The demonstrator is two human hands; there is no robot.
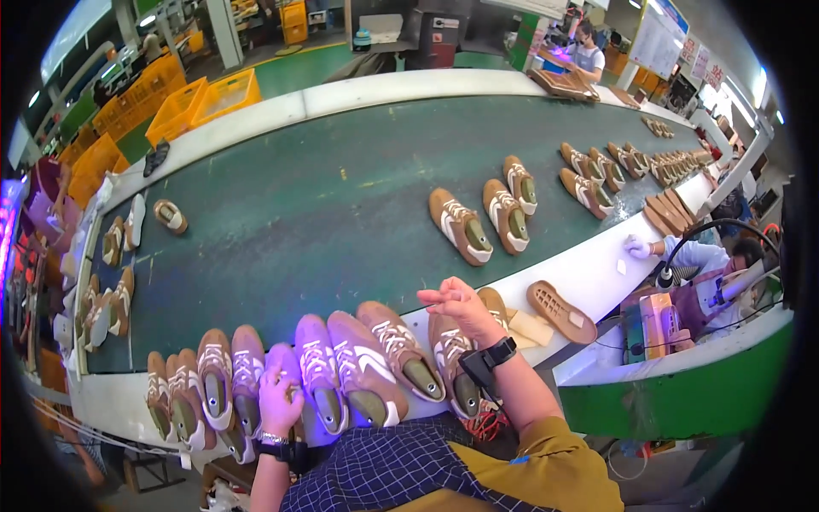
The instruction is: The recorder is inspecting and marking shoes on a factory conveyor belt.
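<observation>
A row of brown sneakers [362, 365] with white laces and side stripes stands along the near white ledge, toes toward the belt. My left hand [280, 399] is closed over the heel opening of one sneaker [282, 360] in this row, under purple light; its toe shows beyond my fingers. My right hand [461, 309] is raised over the right end of the row, fingers stretched out to the left and holding nothing. Below that hand, the last laced sneaker [450, 346] is partly hidden by my wrist and a black wrist device [488, 358].
Beyond the ledge runs a green conveyor belt [299, 222] carrying more sneakers [505, 213]. A loose brown sole [560, 311] lies right of my hand. At right, a co-worker's gloved hand [636, 247] rests near stacked soles [669, 212]. Yellow crates [226, 96] stand far left.
</observation>
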